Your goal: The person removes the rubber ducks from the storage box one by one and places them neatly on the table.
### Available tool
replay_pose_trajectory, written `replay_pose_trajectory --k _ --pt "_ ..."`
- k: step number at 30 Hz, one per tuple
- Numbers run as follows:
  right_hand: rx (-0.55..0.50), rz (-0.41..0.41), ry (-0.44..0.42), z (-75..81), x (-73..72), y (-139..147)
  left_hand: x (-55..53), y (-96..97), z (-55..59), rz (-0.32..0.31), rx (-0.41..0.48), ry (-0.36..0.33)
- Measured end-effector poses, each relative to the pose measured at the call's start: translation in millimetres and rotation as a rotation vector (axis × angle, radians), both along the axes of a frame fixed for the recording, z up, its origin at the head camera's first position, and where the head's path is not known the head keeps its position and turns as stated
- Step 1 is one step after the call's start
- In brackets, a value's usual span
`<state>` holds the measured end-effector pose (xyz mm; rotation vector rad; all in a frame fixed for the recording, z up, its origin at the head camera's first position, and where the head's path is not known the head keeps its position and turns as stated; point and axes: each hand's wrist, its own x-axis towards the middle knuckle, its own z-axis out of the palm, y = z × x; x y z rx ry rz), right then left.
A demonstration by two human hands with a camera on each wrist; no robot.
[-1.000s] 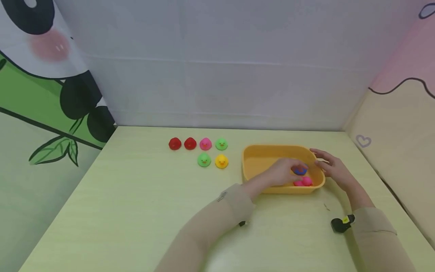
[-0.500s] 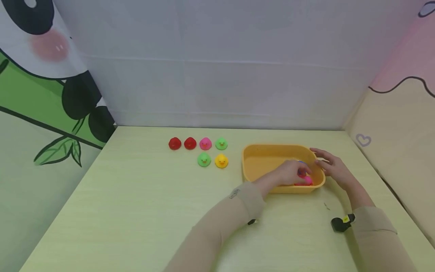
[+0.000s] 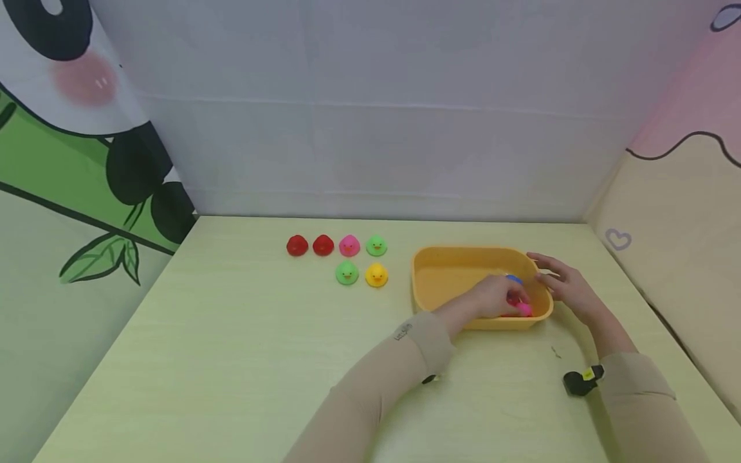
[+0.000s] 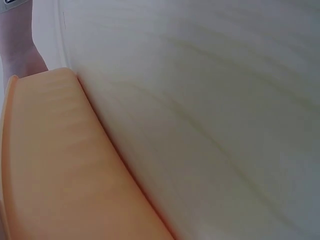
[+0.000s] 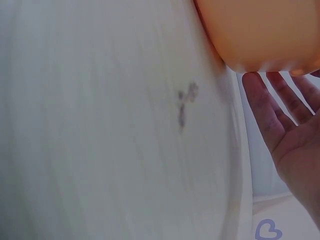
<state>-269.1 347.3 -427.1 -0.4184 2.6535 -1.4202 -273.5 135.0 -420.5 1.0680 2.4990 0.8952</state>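
Observation:
My left hand [image 3: 493, 296] reaches down into the right end of a yellow plastic basin [image 3: 446, 273]. Its thumb and fingers pinch a small red toy duck [image 3: 512, 299], mostly covered by the fingers. Close beside them in the basin lie a pink toy duck [image 3: 524, 309] and a blue toy [image 3: 513, 279], partly hidden. My right hand [image 3: 570, 290] is at the basin's right end with its fingers extended. In the right wrist view, the fingertips touch the basin's outer wall [image 5: 270, 40]. The left wrist view shows only the basin's side [image 4: 65, 160], not the left hand.
Left of the basin, small toy ducks stand in two rows on the pale table [image 3: 231, 360]: two red ones [image 3: 323, 245], a pink one [image 3: 350, 245], green ones [image 3: 347, 273] and a yellow one [image 3: 376, 275]. A white wall sheet [image 3: 370, 154] hangs behind the table.
My left hand has moved slightly right and lower in the basin, and its fingers have come together on the red toy duck. My right hand stays against the basin's end.

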Motion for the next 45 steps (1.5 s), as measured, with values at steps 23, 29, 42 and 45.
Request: replay_pose_trajectory --k 23,29,42,45 --pt "0.018 -0.021 -0.009 -3.7 -1.7 -3.3 -9.6 -19.4 2.2 0.003 0.158 -0.002" --pt "0.044 -0.037 -0.008 -4.3 -1.9 -4.2 -14.2 -28.8 1.6 0.049 0.248 -0.047" --pt "0.051 -0.073 -0.019 -4.7 -2.6 -5.5 -17.4 -58.1 15.0 0.073 0.38 -0.069" --pt "0.055 -0.074 -0.024 -4.9 -2.6 -5.9 -16.4 -65.5 19.2 0.089 0.406 -0.076"
